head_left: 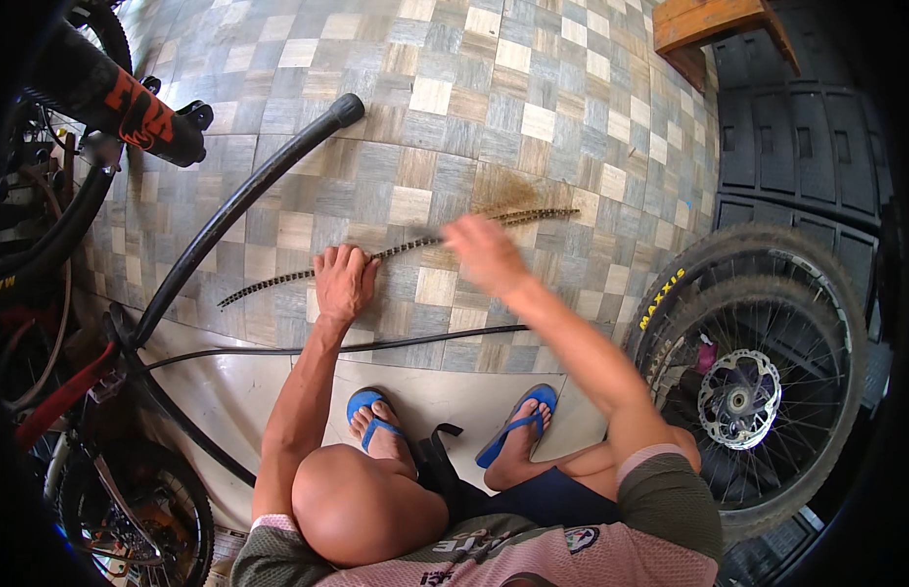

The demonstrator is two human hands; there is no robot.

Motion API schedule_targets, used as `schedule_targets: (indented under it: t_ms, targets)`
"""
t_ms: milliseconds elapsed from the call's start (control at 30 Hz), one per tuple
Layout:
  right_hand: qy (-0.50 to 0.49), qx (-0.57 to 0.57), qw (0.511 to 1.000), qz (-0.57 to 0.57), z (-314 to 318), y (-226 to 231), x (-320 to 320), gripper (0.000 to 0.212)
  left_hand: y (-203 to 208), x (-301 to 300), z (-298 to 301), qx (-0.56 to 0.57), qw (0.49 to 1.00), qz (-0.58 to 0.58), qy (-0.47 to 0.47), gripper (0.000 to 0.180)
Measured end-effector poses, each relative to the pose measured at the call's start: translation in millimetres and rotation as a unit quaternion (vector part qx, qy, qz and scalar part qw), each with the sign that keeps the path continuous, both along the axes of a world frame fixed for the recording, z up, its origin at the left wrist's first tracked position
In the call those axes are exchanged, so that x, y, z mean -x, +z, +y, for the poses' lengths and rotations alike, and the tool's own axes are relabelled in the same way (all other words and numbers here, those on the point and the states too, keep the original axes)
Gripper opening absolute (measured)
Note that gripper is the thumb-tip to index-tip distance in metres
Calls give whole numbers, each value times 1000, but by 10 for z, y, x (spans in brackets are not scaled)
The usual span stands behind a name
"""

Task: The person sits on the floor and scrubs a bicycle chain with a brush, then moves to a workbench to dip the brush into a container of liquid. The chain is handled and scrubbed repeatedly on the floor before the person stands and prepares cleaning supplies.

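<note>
A bicycle chain (545, 214) lies stretched out in a shallow curve on the tiled floor in front of me, its right end farther away. My left hand (345, 282) presses down on it left of the middle, fingers bent over the links. Over the chain's middle, my right hand (486, 256) is smeared by motion, its fingers drawn together. A dark blur at its fingertips may be a small tool, but its kind is hidden by the smear. Beside the chain's right half, a brown stain (518, 188) marks the tiles.
At right lie bicycle wheels with knobbly tyres (834, 293) and a disc rotor (739, 399). A thick black tube (241, 201) curves along the left; a thin black hose (415, 341) crosses near my feet. Bicycle parts crowd the left edge. A wooden bench (707, 22) stands far right.
</note>
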State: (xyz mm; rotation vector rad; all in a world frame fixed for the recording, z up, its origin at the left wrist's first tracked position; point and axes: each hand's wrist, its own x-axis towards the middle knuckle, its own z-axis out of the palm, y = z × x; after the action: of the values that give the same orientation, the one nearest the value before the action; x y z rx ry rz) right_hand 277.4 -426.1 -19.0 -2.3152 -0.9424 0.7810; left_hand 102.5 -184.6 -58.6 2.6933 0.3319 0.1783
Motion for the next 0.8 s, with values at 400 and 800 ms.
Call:
schedule_targets:
  t_ms: [400,800]
  targets:
    - [-32,122,958,-259,-1122,420,-871,22,12,-23,5,8,1000,-18,-1,22]
    - [-94,151,974,-143,-1166,593,-1097,37,-10,-2,21,7,1000,-26,-12,22]
